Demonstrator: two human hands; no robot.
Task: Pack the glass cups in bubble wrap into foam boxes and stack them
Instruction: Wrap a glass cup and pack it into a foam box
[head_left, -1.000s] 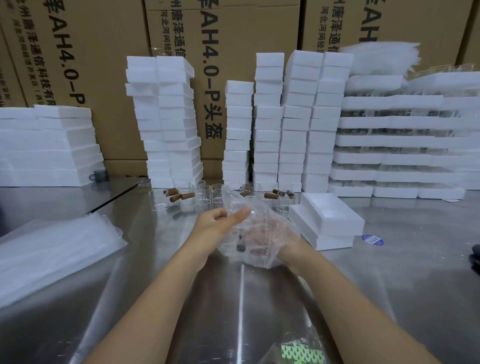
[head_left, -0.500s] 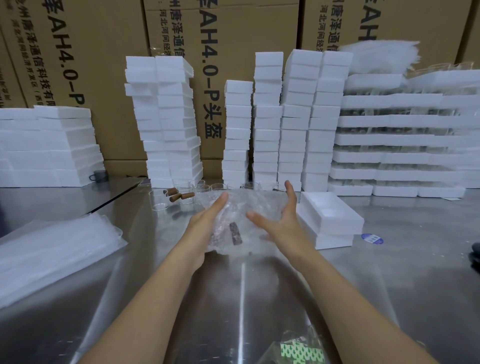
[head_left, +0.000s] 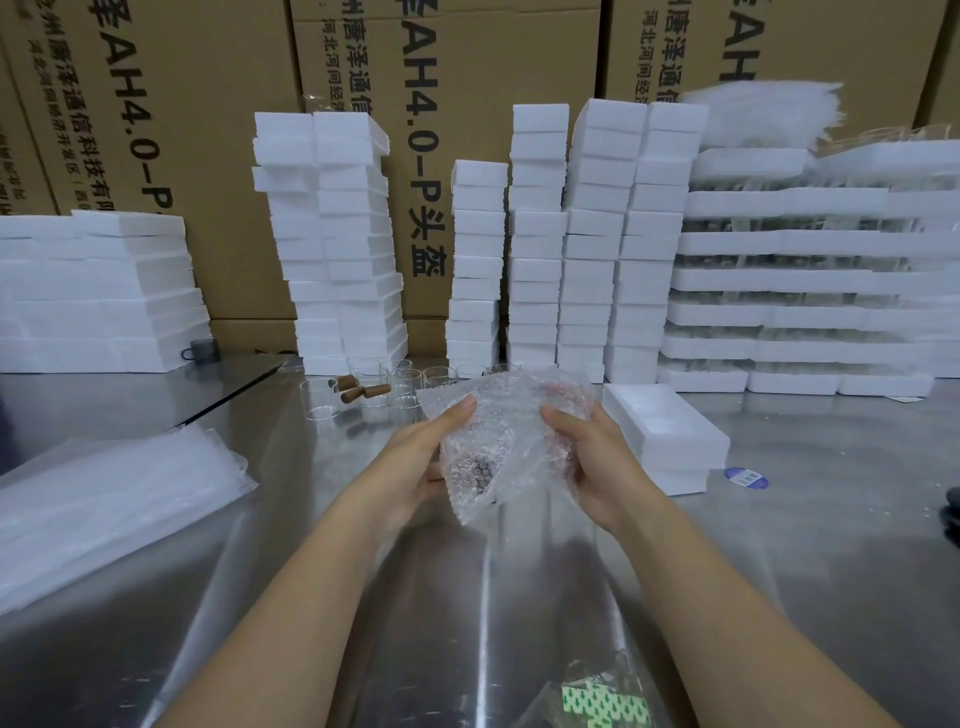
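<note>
A bubble-wrap bundle (head_left: 506, 441) with a glass cup and a dark cork inside is held above the steel table (head_left: 779, 545). My left hand (head_left: 431, 452) grips its left side, thumb on top. My right hand (head_left: 592, 457) grips its right side, fingers curled round the wrap. An open white foam box (head_left: 665, 436) lies just right of my right hand. Several bare glass cups (head_left: 400, 387) and brown corks (head_left: 363, 391) stand behind the bundle.
Tall stacks of white foam boxes (head_left: 535, 234) line the back, with wide foam trays (head_left: 810, 280) at the right and flat foam slabs (head_left: 98, 296) at the left. A pile of bubble-wrap sheets (head_left: 104, 499) lies left. A green-printed packet (head_left: 605, 704) sits near me.
My right hand, spread open half a second ago, has closed on the bundle's right side. The wrap has been folded more tightly round the cup.
</note>
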